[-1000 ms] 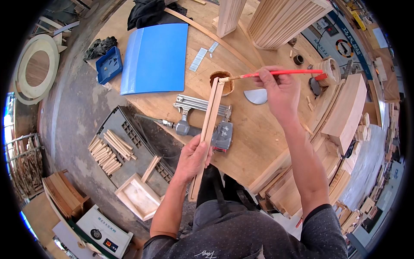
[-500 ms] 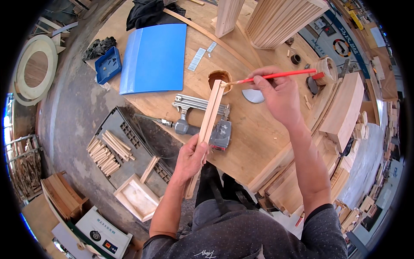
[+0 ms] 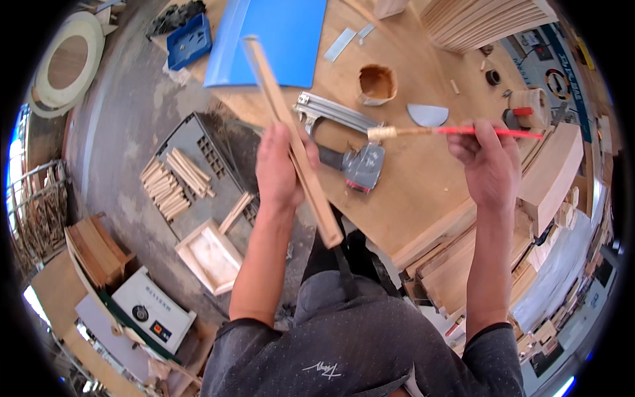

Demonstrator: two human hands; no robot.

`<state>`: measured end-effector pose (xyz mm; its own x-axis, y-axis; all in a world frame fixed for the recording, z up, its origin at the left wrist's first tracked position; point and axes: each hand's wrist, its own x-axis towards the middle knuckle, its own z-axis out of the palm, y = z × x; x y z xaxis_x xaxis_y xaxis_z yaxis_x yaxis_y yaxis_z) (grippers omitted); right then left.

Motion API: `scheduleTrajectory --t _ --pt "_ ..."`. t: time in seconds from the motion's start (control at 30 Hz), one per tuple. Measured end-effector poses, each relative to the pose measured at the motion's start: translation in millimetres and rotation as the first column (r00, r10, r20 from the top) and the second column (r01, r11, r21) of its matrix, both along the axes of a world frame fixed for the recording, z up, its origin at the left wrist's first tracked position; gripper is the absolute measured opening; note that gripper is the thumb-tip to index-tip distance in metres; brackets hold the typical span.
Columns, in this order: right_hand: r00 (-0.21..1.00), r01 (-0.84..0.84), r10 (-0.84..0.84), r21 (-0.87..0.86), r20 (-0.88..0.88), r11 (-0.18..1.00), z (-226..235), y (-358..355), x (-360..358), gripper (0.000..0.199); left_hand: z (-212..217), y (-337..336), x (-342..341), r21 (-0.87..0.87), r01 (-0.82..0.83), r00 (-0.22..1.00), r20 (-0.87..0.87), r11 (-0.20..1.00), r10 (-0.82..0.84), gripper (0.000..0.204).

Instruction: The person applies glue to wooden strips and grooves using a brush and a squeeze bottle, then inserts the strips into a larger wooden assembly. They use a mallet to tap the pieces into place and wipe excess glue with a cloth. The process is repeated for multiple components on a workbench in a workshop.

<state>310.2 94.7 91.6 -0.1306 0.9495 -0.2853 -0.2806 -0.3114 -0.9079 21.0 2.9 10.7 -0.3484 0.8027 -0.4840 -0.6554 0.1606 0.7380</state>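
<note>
My left hand (image 3: 280,165) is closed around a long, narrow wooden strip (image 3: 291,135) that slants across in front of me, its far end blurred over the blue folder-like sheet (image 3: 268,46). In my right hand (image 3: 488,162) is a thin red-handled brush (image 3: 423,131), held level with its pale bristles pointing left, apart from the strip. Beyond the bristles stands a round pot of brown glue-like paste (image 3: 378,84). A nail gun (image 3: 357,162) lies on the workbench (image 3: 410,205) below the brush, partly hidden by my left hand and the strip.
A grey half-round piece (image 3: 427,115) and metal staple strips (image 3: 340,44) lie on the bench. At the left, a grey crate top (image 3: 192,142) bears several wooden sticks and a shallow wooden frame (image 3: 210,257). Stacked boards (image 3: 450,278) line the right side.
The strip has swung round, its far end moving left from the pot and its near end moving right. My right hand has drawn the brush right, away from the strip.
</note>
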Motion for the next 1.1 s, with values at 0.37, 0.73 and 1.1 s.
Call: scheduleTrajectory --t 0.37,0.73,1.1 --pt "0.998 -0.047 0.048 -0.009 0.041 0.999 -2 -78 -17 0.013 -3 23 -25 0.051 -0.398 0.888 0.272 0.916 0.371 0.037" --pt "0.944 -0.195 0.167 0.074 0.284 0.978 20 -83 -30 0.007 6 18 -19 0.107 -0.392 0.919 0.092 0.914 0.383 0.024" --pt "0.797 -0.311 0.272 -0.019 0.539 0.95 48 -75 -57 0.006 19 17 -6 0.264 -0.31 0.934 -0.094 0.913 0.344 0.019"
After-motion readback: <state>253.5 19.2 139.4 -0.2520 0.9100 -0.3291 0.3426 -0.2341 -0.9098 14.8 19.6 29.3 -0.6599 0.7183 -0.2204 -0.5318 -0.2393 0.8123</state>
